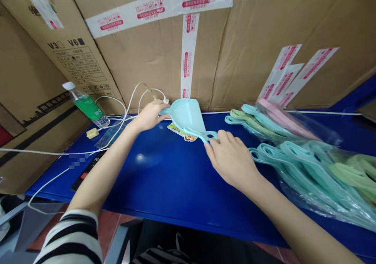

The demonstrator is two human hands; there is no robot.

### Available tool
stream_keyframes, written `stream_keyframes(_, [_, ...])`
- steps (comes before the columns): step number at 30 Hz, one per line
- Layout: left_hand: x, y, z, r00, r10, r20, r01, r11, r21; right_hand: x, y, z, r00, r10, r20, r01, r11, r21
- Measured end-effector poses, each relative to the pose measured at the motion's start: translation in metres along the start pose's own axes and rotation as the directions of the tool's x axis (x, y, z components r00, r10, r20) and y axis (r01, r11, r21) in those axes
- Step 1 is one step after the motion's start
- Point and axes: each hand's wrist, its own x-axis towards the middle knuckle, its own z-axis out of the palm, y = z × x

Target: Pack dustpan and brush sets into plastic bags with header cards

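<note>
A light blue dustpan [188, 114] is held near the back of the blue table, its handle at the left. My left hand [151, 115] is closed round that handle. My right hand [230, 156] grips the end of a second light blue handled piece [197, 133], which has a hole in its handle and overlaps the dustpan's lower edge. Below the dustpan, a yellow-green printed label [178, 131] partly shows. To the right of my right hand lie several teal handled pieces [302, 170] in clear plastic.
More wrapped blue, green and pink pieces [279, 119] lie at the back right. On the left are a green-labelled bottle [89, 106], white cables [121, 129], a yellowish plug [92, 133] and a black power strip [86, 172]. Cardboard [158, 60] walls the back of the blue table [164, 185].
</note>
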Motion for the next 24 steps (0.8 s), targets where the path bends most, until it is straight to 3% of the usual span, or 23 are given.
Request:
stream_keyframes(4, [0.046,0.003,0.021,0.993,0.082,0.087,-0.082,0.997,-0.012,-0.002,-0.007,-0.005,0.980,-0.046,0.191,0.043,0.999,0.019])
stream_keyframes(9, [0.079,0.002,0.038,0.987,0.120,0.111,-0.122,0.992,0.015,-0.004,-0.007,-0.002,0.966,-0.069,0.249,0.062,0.997,0.035])
stream_keyframes(17, [0.079,0.000,0.042,0.995,0.043,0.093,-0.053,0.993,0.108,0.003,-0.002,0.004,0.977,0.061,0.206,-0.070,0.997,0.037])
stream_keyframes(24, [0.074,0.014,0.043,0.994,0.006,0.106,-0.021,0.989,0.150,0.005,0.003,0.003,0.963,0.052,0.264,-0.056,0.998,0.008])
